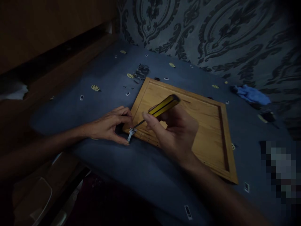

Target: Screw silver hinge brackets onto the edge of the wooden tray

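A wooden cabinet door [202, 125] lies flat with its framed, recessed face up. At its near left corner sits a metal hinge [131, 133], its arm sticking out past the door's edge. My left hand [111, 124] steadies the hinge, thumb by the arm's end and fingertips at the hinge's upper side against the door. My right hand [177, 131] is closed around the yellow and black handle of a screwdriver [164, 105]. The tilted shaft runs down left to the hinge. Whether the tip sits in a screw is too small to tell. Small dark holes dot the near edge.
The door rests on a dark blue patterned cloth [105, 106]. Beyond its far left corner lies a pile of metal hinges [141, 72], with loose screws [129, 87] nearby. A blue crumpled cloth [252, 94] lies at the right, before a patterned wall [211, 37]. Wooden furniture [58, 28] stands left.
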Motion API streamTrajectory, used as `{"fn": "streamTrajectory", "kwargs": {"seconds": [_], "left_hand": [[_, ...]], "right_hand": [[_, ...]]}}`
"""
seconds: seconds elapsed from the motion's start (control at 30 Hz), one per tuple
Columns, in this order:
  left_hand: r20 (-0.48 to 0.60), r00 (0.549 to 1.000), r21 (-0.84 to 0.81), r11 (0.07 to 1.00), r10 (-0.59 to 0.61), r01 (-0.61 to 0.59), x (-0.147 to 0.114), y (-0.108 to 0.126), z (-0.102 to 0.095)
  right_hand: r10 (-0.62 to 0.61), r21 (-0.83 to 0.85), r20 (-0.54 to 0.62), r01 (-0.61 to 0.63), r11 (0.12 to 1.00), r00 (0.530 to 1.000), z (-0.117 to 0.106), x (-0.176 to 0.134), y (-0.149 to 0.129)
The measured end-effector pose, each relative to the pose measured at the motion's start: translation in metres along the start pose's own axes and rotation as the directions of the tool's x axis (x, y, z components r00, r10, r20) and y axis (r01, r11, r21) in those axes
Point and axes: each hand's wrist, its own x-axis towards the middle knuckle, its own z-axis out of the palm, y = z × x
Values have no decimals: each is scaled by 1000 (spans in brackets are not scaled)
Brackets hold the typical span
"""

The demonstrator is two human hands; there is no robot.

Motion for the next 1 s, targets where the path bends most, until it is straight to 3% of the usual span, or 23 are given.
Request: {"fn": "streamTrajectory", "kwargs": {"seconds": [0.1,0.37,1.0], "left_hand": [[10,1000,-21,1000,-4,4,0,1,-1],[13,1000,-5,1000,-19,19,0,0,0],[3,1000,37,999,-14,14,0,0,0]], "right_hand": [[15,6,-76,-15,1000,997,-3,2,-4],[-33,-7,55,33,999,998,0,-1,4],[-111,30,91,109,994,990,3,-3,12]]}}
